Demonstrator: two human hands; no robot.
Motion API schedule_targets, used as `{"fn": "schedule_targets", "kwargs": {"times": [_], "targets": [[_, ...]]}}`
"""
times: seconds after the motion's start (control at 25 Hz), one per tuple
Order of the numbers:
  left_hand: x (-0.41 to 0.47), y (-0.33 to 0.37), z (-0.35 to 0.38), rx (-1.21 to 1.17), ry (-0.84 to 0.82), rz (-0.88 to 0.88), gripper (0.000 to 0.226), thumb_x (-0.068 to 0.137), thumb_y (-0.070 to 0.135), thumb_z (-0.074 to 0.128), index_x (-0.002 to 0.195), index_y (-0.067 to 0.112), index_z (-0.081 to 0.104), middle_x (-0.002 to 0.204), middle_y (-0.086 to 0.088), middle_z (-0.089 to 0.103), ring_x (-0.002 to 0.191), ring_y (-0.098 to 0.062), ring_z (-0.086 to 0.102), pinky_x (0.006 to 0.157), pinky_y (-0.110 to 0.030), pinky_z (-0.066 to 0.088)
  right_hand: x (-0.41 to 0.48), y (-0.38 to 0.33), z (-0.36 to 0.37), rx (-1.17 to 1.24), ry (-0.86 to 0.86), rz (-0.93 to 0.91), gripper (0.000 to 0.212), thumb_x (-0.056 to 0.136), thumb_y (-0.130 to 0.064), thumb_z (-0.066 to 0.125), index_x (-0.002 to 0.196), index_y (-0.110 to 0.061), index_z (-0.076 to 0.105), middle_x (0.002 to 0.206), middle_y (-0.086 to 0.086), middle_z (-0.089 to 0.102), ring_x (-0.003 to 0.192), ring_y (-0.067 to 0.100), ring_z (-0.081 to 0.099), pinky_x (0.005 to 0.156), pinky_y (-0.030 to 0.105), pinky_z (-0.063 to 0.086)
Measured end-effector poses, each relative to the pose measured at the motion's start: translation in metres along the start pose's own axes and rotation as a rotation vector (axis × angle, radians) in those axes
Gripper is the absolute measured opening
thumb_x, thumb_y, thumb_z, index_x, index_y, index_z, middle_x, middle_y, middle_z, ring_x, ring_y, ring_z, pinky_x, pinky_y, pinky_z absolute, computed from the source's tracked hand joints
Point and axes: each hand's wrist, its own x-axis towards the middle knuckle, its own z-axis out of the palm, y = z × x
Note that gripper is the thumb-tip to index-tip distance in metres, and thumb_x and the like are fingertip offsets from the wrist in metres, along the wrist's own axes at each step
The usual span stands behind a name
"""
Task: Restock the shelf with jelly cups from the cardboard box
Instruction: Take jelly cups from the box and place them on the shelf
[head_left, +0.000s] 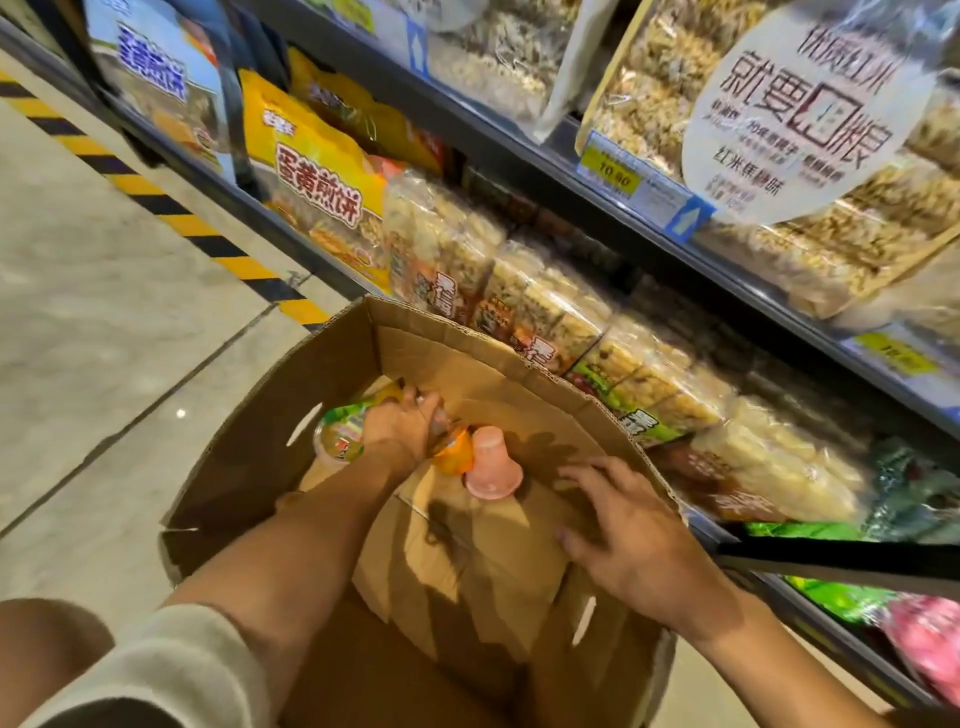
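A brown cardboard box (270, 415) stands open on the floor in front of the dark metal shop shelf (511, 143), its near end cut off by the lower edge of the view. The left hand (402, 423) reaches to the far left corner of the box, its grip curled round an orange-lidded clear plastic jelly cup (456, 453); the fingertips are hidden behind the cup, and motion blur makes it hard to tell whether a second cup is held with it. A green-labelled jelly cup (340, 434) lies just left of that hand, partly covered by the wrist. A pink jelly cup (492, 462) stands upside down on the box bottom, just right of the orange one. The right hand (618, 525) hovers over the right side of the box, its grip open with fingers spread, holding nothing. On the shelf to the right lie clear packs of grain bars (545, 306) and, farther left, a yellow snack bag (311, 171). A black bar (831, 556) crosses at right; what it is cannot be made out.
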Motion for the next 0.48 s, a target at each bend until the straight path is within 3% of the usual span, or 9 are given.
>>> {"fn": "schedule_targets", "kwargs": {"times": [0.28,0.48], "targets": [[-0.034,-0.016,-0.015,0.048,-0.029,0.086,0.056,0.099,0.042,0.055,0.148,0.034,0.029,0.15,-0.005,0.037,0.131,-0.035,0.048,0.095,-0.045,0.049,0.023,-0.011,0.001,-0.033,-0.063,-0.001,0.064,0.092,-0.056,0.058,0.149,-0.038,0.034,0.15,-0.01,0.029,0.139,0.017,0.033,0.115,0.037,0.034],[-0.113,-0.039,-0.07,-0.171,0.015,0.134,0.067,0.095,0.031,0.067,0.15,0.032,0.028,0.15,-0.008,0.033,0.115,-0.033,0.063,0.094,-0.043,0.054,0.064,-0.025,0.012,-0.063,-0.15,-0.046,0.061,0.092,-0.05,0.061,0.145,-0.031,0.04,0.142,-0.002,0.04,0.132,0.027,0.044,0.108,0.042,0.042]]}}
